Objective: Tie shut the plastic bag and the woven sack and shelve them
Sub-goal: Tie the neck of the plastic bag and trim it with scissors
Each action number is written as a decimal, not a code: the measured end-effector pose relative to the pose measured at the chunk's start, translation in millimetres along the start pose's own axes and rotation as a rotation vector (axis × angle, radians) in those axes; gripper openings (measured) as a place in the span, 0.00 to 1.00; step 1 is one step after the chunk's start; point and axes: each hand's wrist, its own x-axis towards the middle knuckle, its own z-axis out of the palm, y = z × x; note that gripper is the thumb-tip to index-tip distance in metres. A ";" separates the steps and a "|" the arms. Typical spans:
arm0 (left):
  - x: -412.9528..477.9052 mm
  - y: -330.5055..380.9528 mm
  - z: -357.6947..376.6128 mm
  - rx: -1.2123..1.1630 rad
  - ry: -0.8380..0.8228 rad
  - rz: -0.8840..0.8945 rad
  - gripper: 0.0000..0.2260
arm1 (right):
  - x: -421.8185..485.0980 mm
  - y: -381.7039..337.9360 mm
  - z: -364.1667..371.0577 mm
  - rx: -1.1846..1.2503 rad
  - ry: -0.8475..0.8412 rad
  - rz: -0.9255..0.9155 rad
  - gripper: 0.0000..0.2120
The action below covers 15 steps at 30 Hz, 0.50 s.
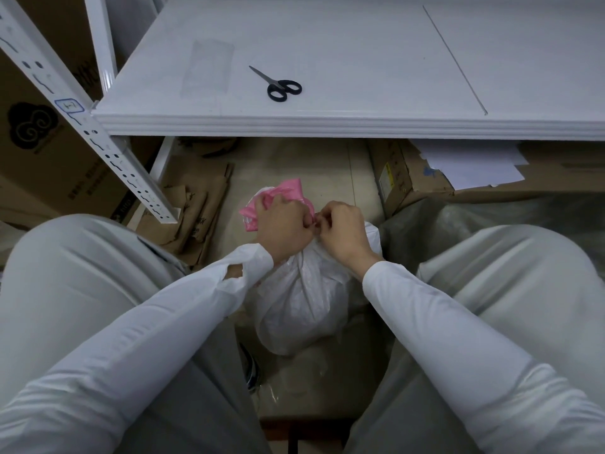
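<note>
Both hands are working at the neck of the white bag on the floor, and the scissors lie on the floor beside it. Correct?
Not quite. The scissors lie on the white shelf above the bag, not on the floor. The rest holds: the head view shows the left hand and the right hand gripping the bag's neck, with the bag standing on the floor.

Black-handled steel scissors (276, 83) lie near the front edge of the white metal shelf board (360, 44), a clear flat plastic sleeve (208, 67) just left. Below its right end, white paper sheets (471, 165) rest on a brown cardboard box (409, 181).
</note>
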 end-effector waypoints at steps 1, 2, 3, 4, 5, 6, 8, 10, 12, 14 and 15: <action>-1.3 -0.4 0.1 0.022 0.012 0.019 0.11 | 2.3 0.5 -5.0 0.020 -0.023 0.009 0.08; -2.7 -0.9 -0.3 0.040 0.028 0.041 0.11 | 4.4 0.6 -10.8 0.040 -0.050 0.019 0.08; -4.1 -1.4 -1.1 0.054 0.046 0.064 0.11 | 5.8 0.5 -16.6 0.052 -0.078 0.022 0.08; -5.5 -0.9 -1.9 0.062 0.060 0.088 0.10 | 6.1 -0.5 -22.0 0.047 -0.101 0.012 0.08; -6.4 0.0 -2.4 0.068 0.067 0.113 0.10 | 6.0 -1.4 -26.0 0.021 -0.117 -0.007 0.08; -7.2 1.6 -3.3 0.074 0.069 0.135 0.09 | 5.2 -3.3 -28.8 -0.027 -0.129 -0.031 0.08; -8.2 4.6 -4.4 0.084 0.069 0.161 0.08 | 3.3 -6.9 -30.8 -0.147 -0.160 -0.088 0.07; -8.8 5.2 -5.3 0.095 0.058 0.165 0.06 | 4.3 -7.8 -29.5 -0.217 -0.184 -0.124 0.07; -8.8 4.8 -5.7 0.099 0.053 0.158 0.06 | 5.6 -8.8 -30.4 -0.248 -0.197 -0.128 0.07; -9.1 5.7 -6.4 0.098 0.059 0.160 0.06 | 6.0 -9.8 -32.8 -0.264 -0.215 -0.124 0.07; -9.5 6.3 -6.8 0.098 0.062 0.164 0.06 | 6.3 -9.8 -33.6 -0.272 -0.227 -0.122 0.07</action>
